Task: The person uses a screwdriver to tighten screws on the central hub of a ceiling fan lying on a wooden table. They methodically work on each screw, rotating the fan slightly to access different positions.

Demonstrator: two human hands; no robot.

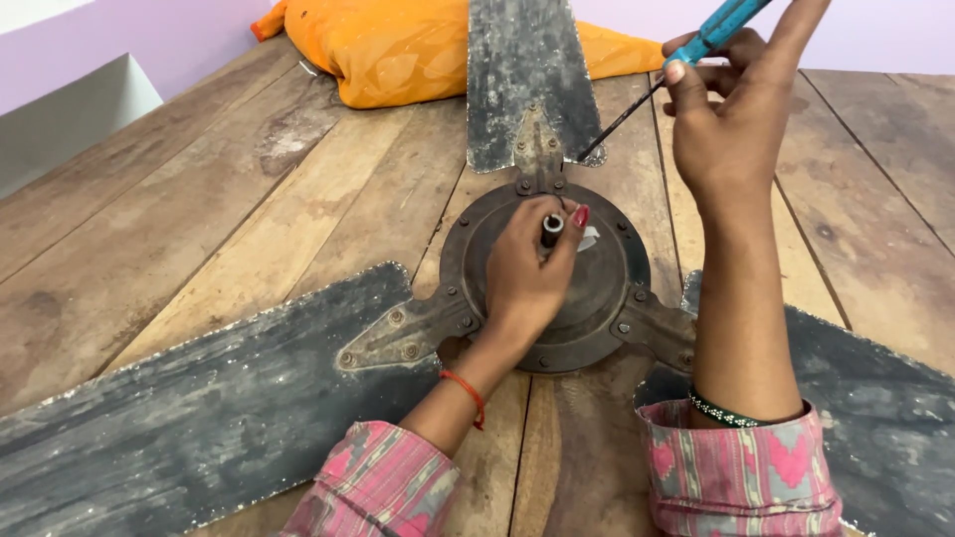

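An old, dirty ceiling fan lies flat on wooden planks, its round rusty motor housing [607,288] in the middle. My left hand [527,273] rests on the housing and grips the short dark shaft [551,230] at its centre. My right hand [731,109] is raised beyond the housing and holds a screwdriver with a blue handle [718,28]. Its thin metal shank [617,124] slants down toward the bracket [538,151] of the far blade [525,70].
Two more grimy blades spread out near me, one at the left [199,418] and one at the right [885,418]. An orange cloth bundle [398,50] lies at the far edge of the planks. A lilac wall stands behind it.
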